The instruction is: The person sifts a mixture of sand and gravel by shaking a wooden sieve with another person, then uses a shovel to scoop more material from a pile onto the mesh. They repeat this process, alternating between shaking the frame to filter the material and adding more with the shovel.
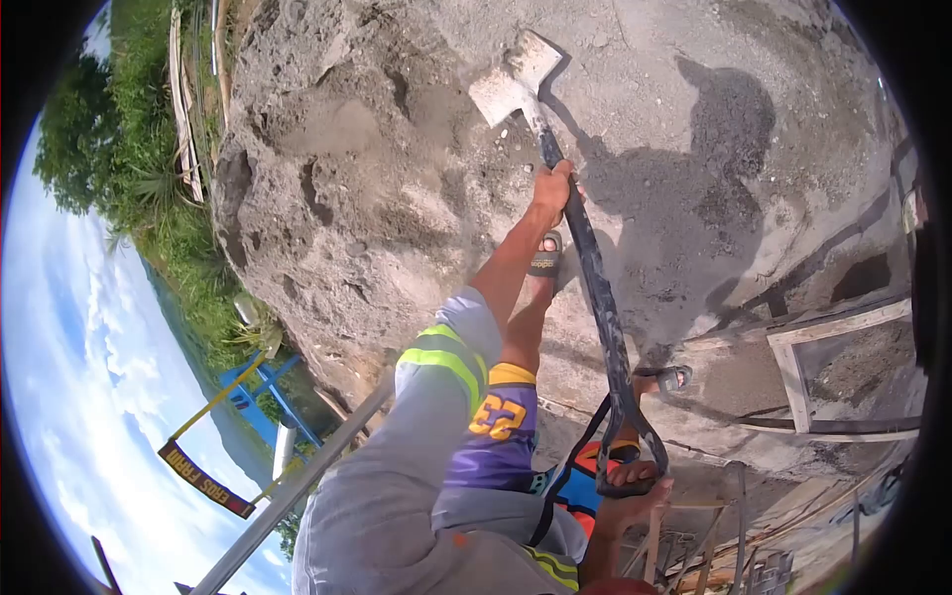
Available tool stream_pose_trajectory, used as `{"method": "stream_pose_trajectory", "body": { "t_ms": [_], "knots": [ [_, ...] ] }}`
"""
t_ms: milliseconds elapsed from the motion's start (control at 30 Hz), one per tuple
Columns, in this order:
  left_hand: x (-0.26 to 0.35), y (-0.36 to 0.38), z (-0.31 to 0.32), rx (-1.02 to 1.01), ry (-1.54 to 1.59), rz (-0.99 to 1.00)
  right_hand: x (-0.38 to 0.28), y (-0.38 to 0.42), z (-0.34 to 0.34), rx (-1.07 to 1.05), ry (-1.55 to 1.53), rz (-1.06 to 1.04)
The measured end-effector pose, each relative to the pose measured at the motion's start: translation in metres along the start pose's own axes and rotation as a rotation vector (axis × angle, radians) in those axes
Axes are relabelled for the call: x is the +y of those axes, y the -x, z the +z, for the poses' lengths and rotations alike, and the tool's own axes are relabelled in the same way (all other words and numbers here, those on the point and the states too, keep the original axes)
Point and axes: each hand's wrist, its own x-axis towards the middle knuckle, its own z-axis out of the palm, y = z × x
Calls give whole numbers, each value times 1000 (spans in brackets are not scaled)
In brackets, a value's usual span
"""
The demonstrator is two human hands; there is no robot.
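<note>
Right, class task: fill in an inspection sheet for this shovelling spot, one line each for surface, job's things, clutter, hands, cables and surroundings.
Surface: grey sand pile on hard ground, lumpy, with cut marks.
Job's things: shovel, blade resting on the sand, long dark shaft and D-handle.
Clutter: wooden frame box beside the pile; metal rods near the feet.
Hands: left hand grips the shaft midway; right hand holds the D-handle.
Cables: nothing seen.
Surroundings: green plants, blue frame, a banner, cloudy sky; the picture is strongly tilted.
</note>
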Motion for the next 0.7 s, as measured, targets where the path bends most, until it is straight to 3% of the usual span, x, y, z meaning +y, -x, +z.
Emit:
{"method": "stream_pose_trajectory", "body": {
  "t_ms": [67,133,267,367,533,567,700],
  "knots": [
    [110,-129,-43,24,-121,54,56,-51,138,-134,-124,129],
    [155,-221,-69,35,-125,99,108,-105,208,-176,-206,189],
    [127,-246,-77,10,-61,204,176,-175,194,-19,-118,171],
    [122,-279,-95,-205,-12,185,202,-182,183,-40,-191,183],
    [112,-260,-92,-119,-60,135,216,-164,168,78,-272,158],
    [99,-252,-97,-99,-76,108,222,-157,157,130,-191,53],
    [29,-175,-97,-65,-47,13,206,-124,88,320,-171,138]
  ]
}}
